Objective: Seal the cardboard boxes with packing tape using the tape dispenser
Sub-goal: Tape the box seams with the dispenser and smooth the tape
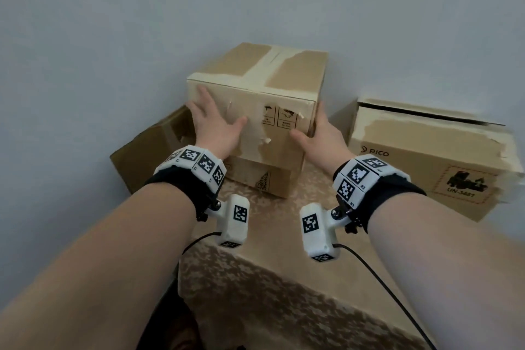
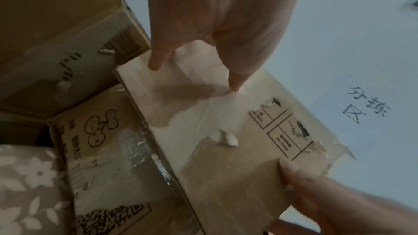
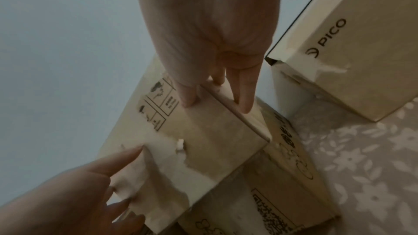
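On the worktop, atop a lower box, the top box is pressed between my left hand, flat on its front, and right hand, straight-fingered astride its right corner; I judge I'm fetching it, needing a level lift; dispenser unseen.

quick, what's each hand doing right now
left hand: open, flat against the front of the top box.
right hand: open, thumb on the box's front, straight fingers on its right side.
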{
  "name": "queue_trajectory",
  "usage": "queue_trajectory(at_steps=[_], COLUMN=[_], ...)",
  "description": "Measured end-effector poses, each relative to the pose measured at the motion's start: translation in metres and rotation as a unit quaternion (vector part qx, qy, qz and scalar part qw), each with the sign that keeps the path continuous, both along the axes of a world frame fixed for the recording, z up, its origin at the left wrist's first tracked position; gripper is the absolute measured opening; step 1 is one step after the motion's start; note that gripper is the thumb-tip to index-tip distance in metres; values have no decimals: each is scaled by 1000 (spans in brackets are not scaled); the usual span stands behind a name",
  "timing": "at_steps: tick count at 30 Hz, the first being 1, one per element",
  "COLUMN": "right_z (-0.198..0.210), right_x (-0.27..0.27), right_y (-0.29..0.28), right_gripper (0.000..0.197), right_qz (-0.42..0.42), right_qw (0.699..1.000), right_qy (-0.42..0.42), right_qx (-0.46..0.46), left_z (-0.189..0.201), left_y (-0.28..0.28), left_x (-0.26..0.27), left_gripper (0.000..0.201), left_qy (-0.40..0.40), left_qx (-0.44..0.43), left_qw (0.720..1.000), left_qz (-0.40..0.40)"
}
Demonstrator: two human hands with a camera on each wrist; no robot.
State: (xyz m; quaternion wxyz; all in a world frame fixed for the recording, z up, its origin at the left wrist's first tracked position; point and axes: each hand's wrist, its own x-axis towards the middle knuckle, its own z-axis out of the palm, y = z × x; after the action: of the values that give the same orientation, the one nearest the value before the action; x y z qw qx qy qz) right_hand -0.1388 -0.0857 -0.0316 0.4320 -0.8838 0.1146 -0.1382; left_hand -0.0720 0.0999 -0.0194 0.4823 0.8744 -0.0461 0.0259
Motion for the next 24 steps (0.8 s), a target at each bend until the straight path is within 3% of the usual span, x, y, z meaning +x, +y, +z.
queue_trajectory(at_steps=[4,11,24], right_z=[-20,-42,-57], right_x=[23,55,68], right_y=[-4,-9,-14], right_gripper=[82,84,77], right_qz=[1,4,6], right_qw=[999,999,1000], right_qy=[39,36,23], right_qx=[-6,9,3], left_z=[-16,-43,-64], left_y=[0,-12,-14], left_x=[24,45,65], left_gripper=[105,94,86], left_qy=[52,103,124], left_qx=[20,94,116], left_qw=[998,990,985], left_qz=[4,-34,-16])
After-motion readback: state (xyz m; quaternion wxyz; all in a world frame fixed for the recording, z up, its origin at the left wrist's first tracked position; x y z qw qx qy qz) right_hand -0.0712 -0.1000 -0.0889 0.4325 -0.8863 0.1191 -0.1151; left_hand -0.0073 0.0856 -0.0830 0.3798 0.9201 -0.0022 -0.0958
